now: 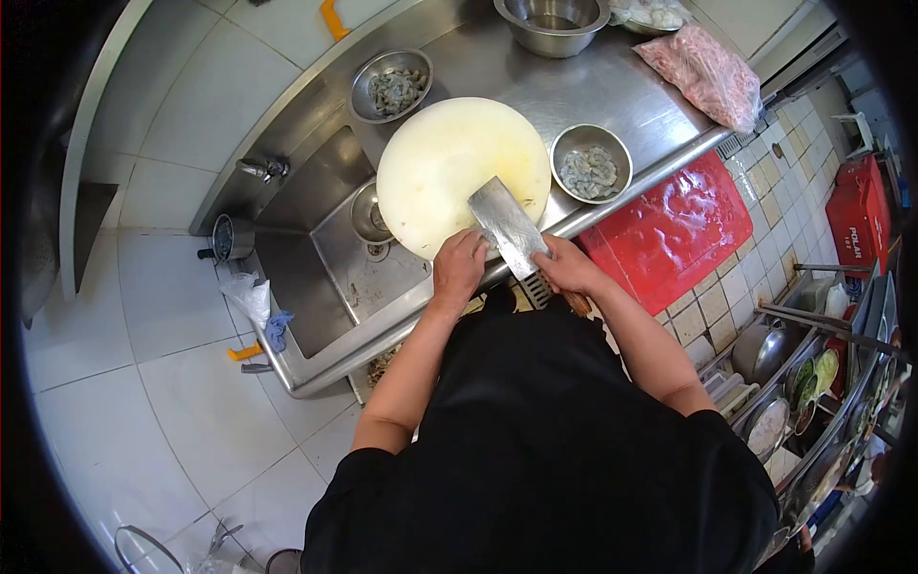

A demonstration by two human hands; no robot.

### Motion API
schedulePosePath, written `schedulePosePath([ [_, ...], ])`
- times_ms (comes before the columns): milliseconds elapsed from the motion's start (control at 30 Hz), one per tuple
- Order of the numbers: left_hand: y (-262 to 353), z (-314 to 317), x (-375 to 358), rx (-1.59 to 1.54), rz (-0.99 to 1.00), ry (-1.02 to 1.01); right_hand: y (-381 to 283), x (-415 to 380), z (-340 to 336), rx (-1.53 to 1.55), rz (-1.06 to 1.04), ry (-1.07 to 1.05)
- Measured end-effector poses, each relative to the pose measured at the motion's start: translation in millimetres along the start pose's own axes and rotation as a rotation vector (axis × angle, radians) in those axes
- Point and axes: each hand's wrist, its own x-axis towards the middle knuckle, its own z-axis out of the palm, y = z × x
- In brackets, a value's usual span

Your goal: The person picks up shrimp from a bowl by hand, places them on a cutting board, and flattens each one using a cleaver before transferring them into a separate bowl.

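In my right hand (567,266) is a cleaver (507,222) with a broad metal blade and a wooden handle. The blade points away from me, over the near right edge of the round white cutting board (449,158). My left hand (460,266) is closed, fingers pinched together, beside the blade's left edge. Whether anything small is between those fingers is hidden. Right of the board, a metal bowl (617,196) contains shrimp (587,172). Behind the board, another metal bowl (360,103) holds more greyish shrimp (394,92).
A steel sink (330,287) with a faucet (262,169) lies left of the board. At the far right of the counter are a large steel bowl (555,40) and a bag of pink meat (703,77). A red lid-like panel (674,230) sits below the counter edge.
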Motion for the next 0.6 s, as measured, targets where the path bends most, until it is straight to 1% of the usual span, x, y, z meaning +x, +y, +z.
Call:
schedulePosePath([
  [67,-1,0,0,0.008,0.004,-0.007,-1,1,-2,-0.009,0.026,0.008],
  [133,-3,-1,1,0.01,0.04,0.0,-4,4,-5,-0.014,-0.007,-0.034],
  [233,-4,-2,2,-0.005,0.044,-0.017,-8,10,-11,-0.085,0.013,-0.057],
  [367,-8,-3,2,-0.025,0.049,-0.011,-6,22,-16,-0.076,0.016,-0.109],
  [600,-9,-4,2,-0.033,0.067,-0.013,-16,19,-28,-0.119,0.002,-0.169],
])
